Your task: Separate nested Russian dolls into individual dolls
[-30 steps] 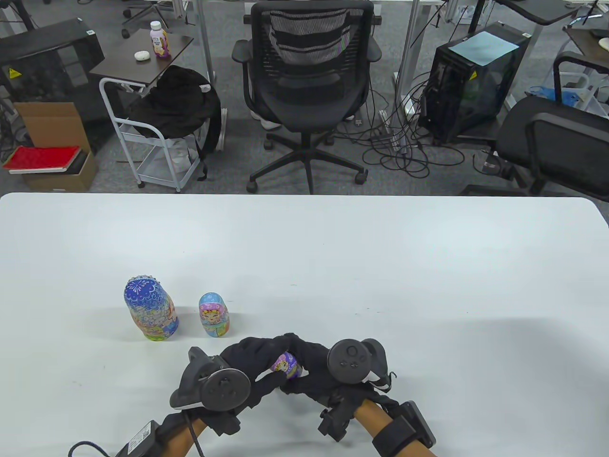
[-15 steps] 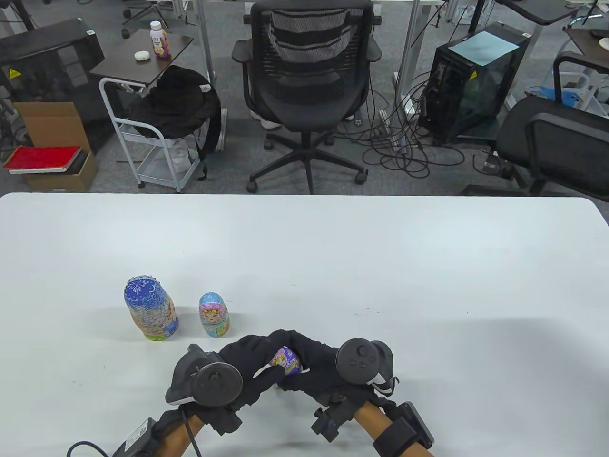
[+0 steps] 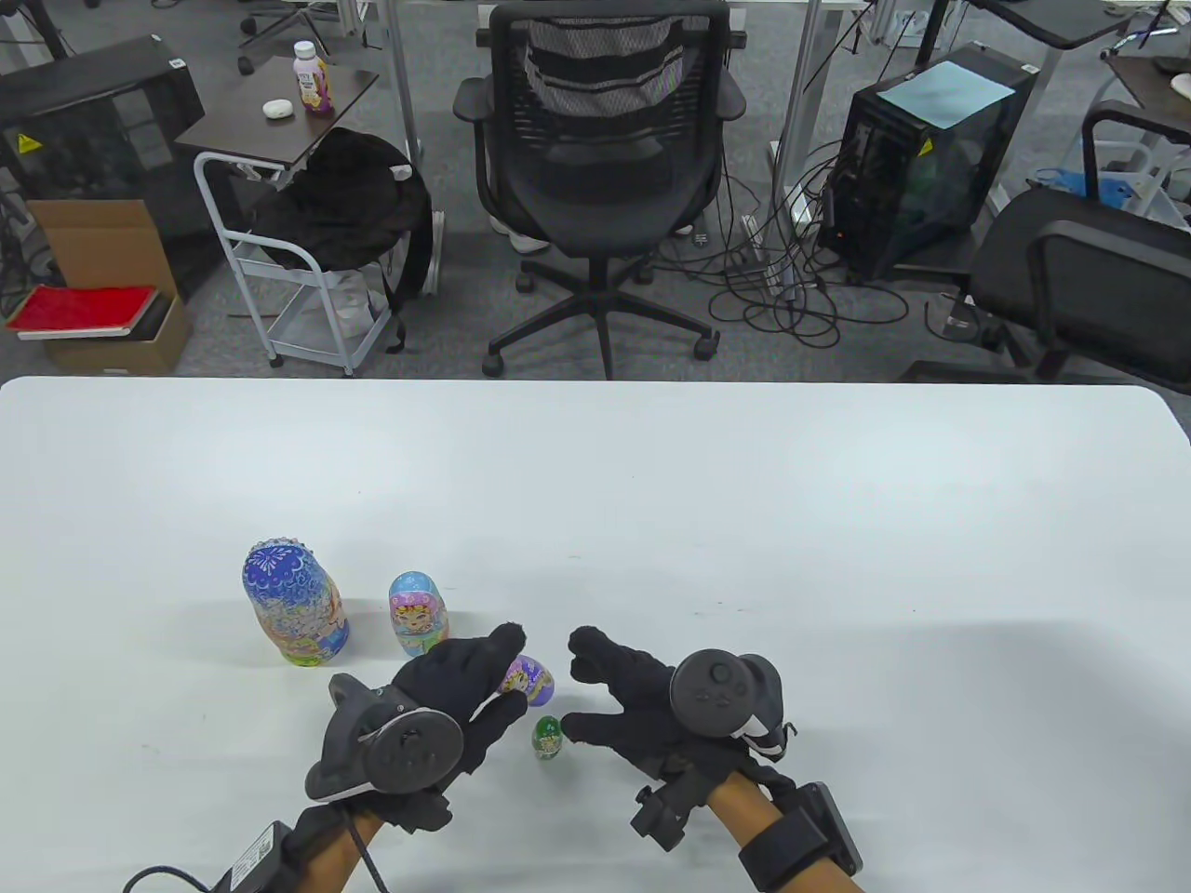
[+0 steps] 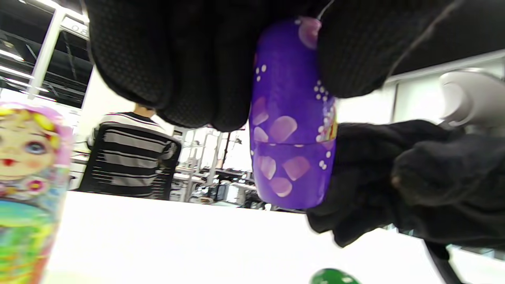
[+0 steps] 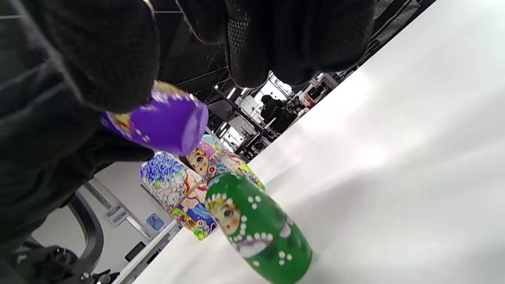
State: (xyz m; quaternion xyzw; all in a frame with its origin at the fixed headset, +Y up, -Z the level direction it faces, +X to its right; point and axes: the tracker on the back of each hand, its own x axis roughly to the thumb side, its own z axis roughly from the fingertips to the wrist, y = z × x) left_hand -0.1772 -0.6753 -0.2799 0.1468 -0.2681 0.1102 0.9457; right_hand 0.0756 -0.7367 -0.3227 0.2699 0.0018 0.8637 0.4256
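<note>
— What have your fingers got hold of?

— My left hand [image 3: 456, 684] has its fingers [image 4: 189, 71] curled round the purple doll [image 3: 528, 678], thumb on one side and the others over the top. In the left wrist view the doll is whole, its seam closed, and it hangs clear of the worktop [image 3: 837, 521]. My right hand [image 3: 625, 693] holds nothing — its fingers [image 3: 595, 651] are spread and relaxed, apart from the purple doll.

— And the little one?

— The green doll [image 3: 547, 738] stands on the worktop between my two hands, just below the purple doll and close to my right thumb, though I cannot tell whether the thumb touches it. In the right wrist view its painted face shows, and it stands alone.

— What else is out already?

— The pink-and-blue doll [image 3: 419, 616] stands upright just beyond my left hand, and the big blue doll [image 3: 295, 605] stands upright to its left, the two near each other but not touching. Both are closed.

— And farther off?

— Past the far edge of the worktop there is a black office chair [image 3: 600, 177], a small side table with a bottle [image 3: 312, 77] on it, a computer tower [image 3: 916, 158] and a tangle of cables on the floor.
</note>
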